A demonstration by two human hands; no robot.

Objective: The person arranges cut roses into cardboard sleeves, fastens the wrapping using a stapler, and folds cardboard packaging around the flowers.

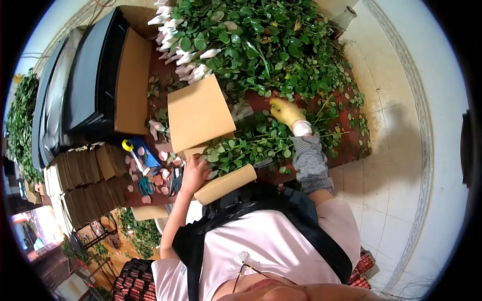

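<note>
My left hand (195,173), bare, lies on the near side of the work table with its fingers spread at the edge of some brown cardboard. Close by is a rolled cardboard sheet (227,184). Leafy rose stems (251,146) stretch rightward from that spot; their heads are mostly hidden by cardboard and my hand. My right hand (287,112), in a yellow glove with a striped sleeve, hovers above the stems' right part, fingers curled. Whatever its fingers hold, if anything, cannot be made out. A flat cardboard sheet (201,113) lies beyond my left hand.
A large heap of roses (261,45) with pale wrapped heads fills the table's far side. At left stand dark boards (93,75) and stacked cardboard pieces (83,173). Teal-handled scissors (146,186), a yellow-ended tool (128,146) and loose petals (165,174) lie near my left hand.
</note>
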